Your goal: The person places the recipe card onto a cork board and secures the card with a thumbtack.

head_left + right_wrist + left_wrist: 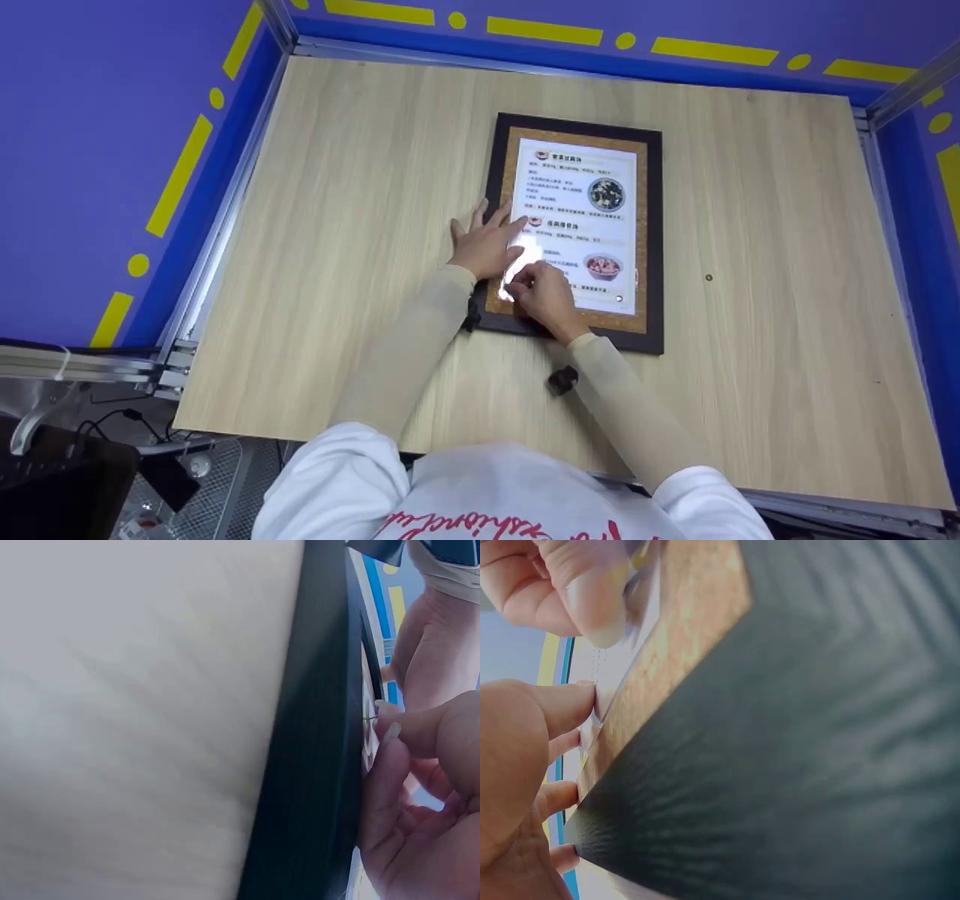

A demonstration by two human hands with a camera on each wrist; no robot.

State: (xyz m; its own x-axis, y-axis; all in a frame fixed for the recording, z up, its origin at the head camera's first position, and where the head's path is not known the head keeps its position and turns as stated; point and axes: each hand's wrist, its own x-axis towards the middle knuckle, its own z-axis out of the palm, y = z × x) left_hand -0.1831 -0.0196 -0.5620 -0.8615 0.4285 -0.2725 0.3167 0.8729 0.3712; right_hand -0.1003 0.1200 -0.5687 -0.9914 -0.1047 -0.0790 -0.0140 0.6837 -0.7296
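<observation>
Blue panels with yellow dashes (pixel 178 176) stand round the wooden table (pixel 750 225) I'm watching over the head camera. On the tabletop lies a corkboard in a dark frame (pixel 655 247), and flat on its cork, inside the frame, I see a glossy white sheet (pixel 555 195) with printed text and two round pictures of food in bowls. The person's left hand (pixel 486 246) is spread wide over the board's left side, thumb and forefinger resting on the sheet's left part. The right hand (pixel 546 295) is narrowed to a pinch near the sheet's lower left corner, where glare washes out the print. My right wrist view shows a thin pin (pixel 370 718) at those fingertips, its point toward the board; whether it touches the cork I can't tell. A small round dot (pixel 619 298) sits at the sheet's lower right corner.
</observation>
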